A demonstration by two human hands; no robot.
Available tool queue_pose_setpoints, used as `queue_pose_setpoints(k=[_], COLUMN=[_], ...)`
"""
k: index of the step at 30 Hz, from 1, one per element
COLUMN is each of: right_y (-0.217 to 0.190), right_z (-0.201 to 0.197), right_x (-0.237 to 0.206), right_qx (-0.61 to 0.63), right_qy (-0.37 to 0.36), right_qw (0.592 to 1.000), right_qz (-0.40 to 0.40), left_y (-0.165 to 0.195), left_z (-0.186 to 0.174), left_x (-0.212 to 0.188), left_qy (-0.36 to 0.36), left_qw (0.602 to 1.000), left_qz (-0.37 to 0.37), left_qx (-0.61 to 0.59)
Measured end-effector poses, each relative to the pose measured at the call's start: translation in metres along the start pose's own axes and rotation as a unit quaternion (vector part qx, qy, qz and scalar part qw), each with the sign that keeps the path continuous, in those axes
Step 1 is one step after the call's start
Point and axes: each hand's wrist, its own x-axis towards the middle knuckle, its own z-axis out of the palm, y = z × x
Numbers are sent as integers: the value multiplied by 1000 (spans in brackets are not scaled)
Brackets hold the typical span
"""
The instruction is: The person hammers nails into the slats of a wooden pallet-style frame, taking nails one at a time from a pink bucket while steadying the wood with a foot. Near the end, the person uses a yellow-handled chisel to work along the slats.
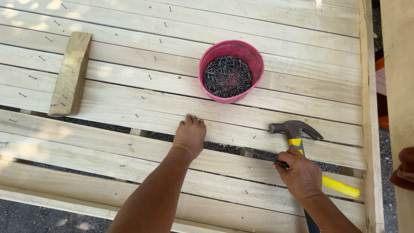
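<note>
Pink bucket (231, 71) sits on the slatted wooden platform (302, 47), partly filled with dark nails (227, 76), just beyond the left hand (189, 134). Left hand rests knuckles-up on a plank (129, 116), fingers curled at the gap, grasping nothing visible; right hand (301, 174) is closed round a thin dark metal rod (263, 156), beside the yellow-handled claw hammer (302, 142) lying on the planks. Rod's lower end and part of the hammer handle are hidden by the right hand; a wooden block (71, 73) lies far left.

Bright, sharp daylight, dappled upper-left shade
</note>
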Motion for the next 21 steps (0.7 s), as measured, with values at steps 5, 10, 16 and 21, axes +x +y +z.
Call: queue_pose_setpoints(k=[5,10,16,21], right_y=[1,1,-1,-2], right_z=[1,1,-3,-5], right_x=[1,0,-4,-8], right_qx=[8,-24,-46,-18], right_qy=[4,28,48,17], right_qw=[1000,998,992,988], right_qz=[-16,-57,-107,-154], left_y=[1,3,0,-18], left_z=[-1,2,9,1], left_x=[0,0,-7,-20], left_qy=[-9,-7,48,2], left_qw=[1000,1000,999,996], left_qz=[-2,-9,-4,-9], left_qx=[10,11,-8,-88])
